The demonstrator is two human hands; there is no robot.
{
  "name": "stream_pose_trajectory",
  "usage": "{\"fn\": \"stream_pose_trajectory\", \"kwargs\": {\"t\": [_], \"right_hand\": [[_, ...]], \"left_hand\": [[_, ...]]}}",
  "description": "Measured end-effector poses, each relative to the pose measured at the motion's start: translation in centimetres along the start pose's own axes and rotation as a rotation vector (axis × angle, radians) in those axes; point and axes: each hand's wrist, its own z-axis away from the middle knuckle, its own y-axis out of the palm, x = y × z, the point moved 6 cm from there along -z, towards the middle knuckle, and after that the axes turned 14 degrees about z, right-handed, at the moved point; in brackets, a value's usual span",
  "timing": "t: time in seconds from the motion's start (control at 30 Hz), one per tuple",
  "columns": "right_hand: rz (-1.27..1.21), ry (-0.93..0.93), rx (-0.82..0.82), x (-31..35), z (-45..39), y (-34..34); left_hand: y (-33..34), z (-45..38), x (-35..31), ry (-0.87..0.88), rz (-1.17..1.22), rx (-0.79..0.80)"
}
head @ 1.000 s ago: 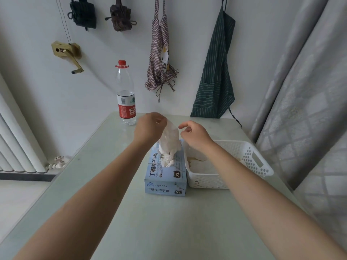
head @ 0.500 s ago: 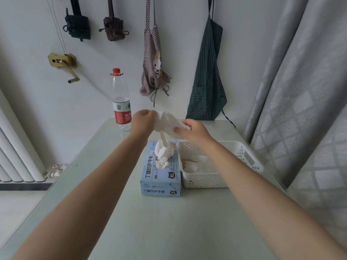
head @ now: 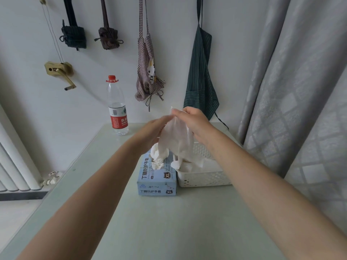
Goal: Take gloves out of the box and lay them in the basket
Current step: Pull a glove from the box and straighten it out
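Head view: glove (head: 175, 139) pinched by right hand (head: 195, 122) above basket (head: 204, 178), left hand (head: 152, 131) grip relaxed, steadying it for laying; box (head: 157, 177) alongside, near desk's far edge.

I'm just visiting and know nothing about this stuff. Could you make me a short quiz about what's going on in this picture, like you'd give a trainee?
1. True or false: the glove held up between the hands already lies flat in the basket.
2. Which hand pinches the glove's top edge: the left hand or the right hand?
3. What stands at the back left of the table? A) a mug B) a water bottle C) a lamp

Key: 1 false, it hangs above the box and basket; 2 right hand; 3 B.
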Motion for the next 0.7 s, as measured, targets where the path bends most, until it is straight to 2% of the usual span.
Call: {"fn": "stream_pose_trajectory", "kwargs": {"t": [0.07, 0.23, 0.37, 0.47, 0.57, 0.63, 0.7], "right_hand": [[-0.005, 0.009, 0.011, 0.5, 0.2, -0.2], [0.062, 0.014, 0.046, 0.6, 0.4, -1.7], [0.212, 0.032, 0.124, 1.1, 1.0, -1.7], [0.234, -0.018, 0.023, 2.1, 1.1, -2.3], [0.224, -0.071, -0.141, 2.6, 1.0, -3.2], [0.205, -0.097, -0.232, 2.7, 1.0, -3.9], [0.214, -0.091, -0.272, 2.3, 1.0, -4.4]], "left_hand": [[0.2, 0.1, -0.2, 0.048, -0.074, 0.018], [-1.8, 0.1, -0.5, 0.106, -0.007, -0.23], [-1.3, 0.7, -1.2, 0.145, -0.096, -0.244], [-0.9, 0.9, -1.5, 0.147, -0.173, -0.216], [-1.2, 0.8, -0.8, 0.063, -0.295, -0.191], [-1.7, 1.1, -0.1, 0.013, -0.245, -0.205], [-2.1, 1.2, 0.5, -0.012, -0.096, -0.214]]}}
